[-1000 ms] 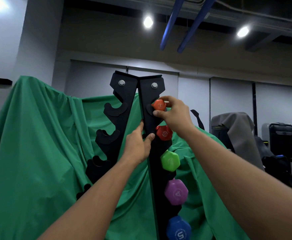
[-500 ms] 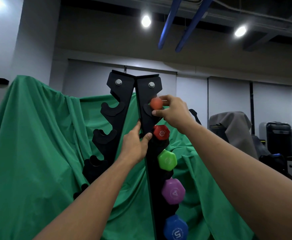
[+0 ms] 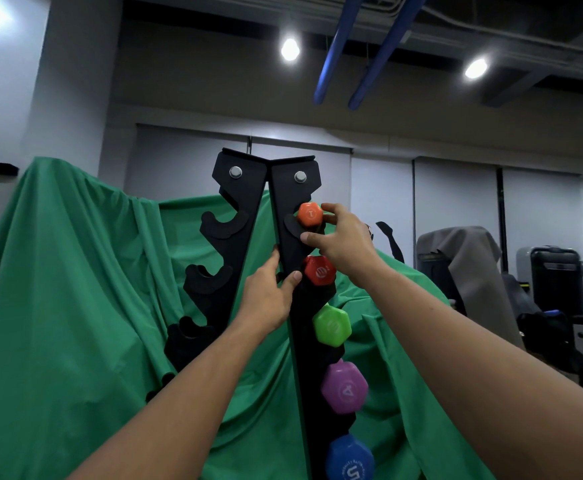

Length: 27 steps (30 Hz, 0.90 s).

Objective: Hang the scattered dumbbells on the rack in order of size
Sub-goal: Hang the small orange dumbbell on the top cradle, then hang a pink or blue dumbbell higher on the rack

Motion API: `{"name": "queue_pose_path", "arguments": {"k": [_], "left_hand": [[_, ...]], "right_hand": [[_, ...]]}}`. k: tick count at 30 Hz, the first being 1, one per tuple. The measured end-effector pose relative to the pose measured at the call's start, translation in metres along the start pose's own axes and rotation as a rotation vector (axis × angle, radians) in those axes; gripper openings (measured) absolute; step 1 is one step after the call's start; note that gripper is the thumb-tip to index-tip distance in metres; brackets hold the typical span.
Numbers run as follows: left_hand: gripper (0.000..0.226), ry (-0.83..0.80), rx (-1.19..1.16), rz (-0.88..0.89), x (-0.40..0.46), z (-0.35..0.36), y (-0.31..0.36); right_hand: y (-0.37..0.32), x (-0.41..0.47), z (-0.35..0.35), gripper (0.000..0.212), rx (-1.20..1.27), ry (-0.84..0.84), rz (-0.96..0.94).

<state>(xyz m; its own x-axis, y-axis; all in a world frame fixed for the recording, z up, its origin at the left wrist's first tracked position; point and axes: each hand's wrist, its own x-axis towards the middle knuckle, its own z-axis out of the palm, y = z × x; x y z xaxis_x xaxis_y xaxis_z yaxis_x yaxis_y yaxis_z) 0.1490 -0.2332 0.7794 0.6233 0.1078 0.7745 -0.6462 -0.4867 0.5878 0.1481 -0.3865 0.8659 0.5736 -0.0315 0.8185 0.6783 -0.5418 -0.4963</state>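
A black A-shaped dumbbell rack (image 3: 248, 192) stands in front of me. Down its right side hang a red dumbbell (image 3: 319, 270), a green one (image 3: 331, 325), a purple one (image 3: 343, 388) and a blue one (image 3: 349, 459). My right hand (image 3: 342, 240) holds a small orange dumbbell (image 3: 310, 214) at the top right hook, fingers around its end. The edge of the right rack panel is gripped by my left hand (image 3: 269, 296), just left of the red dumbbell. The hooks on the rack's left side hold nothing.
A green cloth (image 3: 75, 289) is draped behind and around the rack. Covered gym machines (image 3: 463, 258) and dark equipment (image 3: 556, 282) stand at the right. White wall panels run behind, and blue pipes cross the ceiling.
The view has shifted slightly. My right hand has turned the orange dumbbell a little at the top hook, so its numbered face shows. My left hand stays on the rack.
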Motion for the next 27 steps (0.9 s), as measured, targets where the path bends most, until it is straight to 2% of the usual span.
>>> {"name": "queue_pose_path", "arguments": {"k": [4, 16, 23, 27], "left_hand": [[0.071, -0.02, 0.003, 0.001, 0.001, -0.003, -0.001], [0.077, -0.077, 0.203, 0.005, -0.004, -0.021, 0.011], [0.086, -0.134, 0.45, 0.167, -0.047, -0.049, 0.015], [0.087, -0.173, 0.537, 0.2, -0.086, -0.058, 0.005]], "right_hand": [[0.0, -0.003, -0.002, 0.084, -0.008, -0.012, 0.018], [-0.006, -0.023, -0.008, 0.074, -0.193, -0.052, -0.039], [0.001, -0.085, -0.01, 0.071, -0.342, -0.053, -0.169], [0.019, -0.143, 0.003, 0.066, -0.316, -0.061, -0.238]]}}
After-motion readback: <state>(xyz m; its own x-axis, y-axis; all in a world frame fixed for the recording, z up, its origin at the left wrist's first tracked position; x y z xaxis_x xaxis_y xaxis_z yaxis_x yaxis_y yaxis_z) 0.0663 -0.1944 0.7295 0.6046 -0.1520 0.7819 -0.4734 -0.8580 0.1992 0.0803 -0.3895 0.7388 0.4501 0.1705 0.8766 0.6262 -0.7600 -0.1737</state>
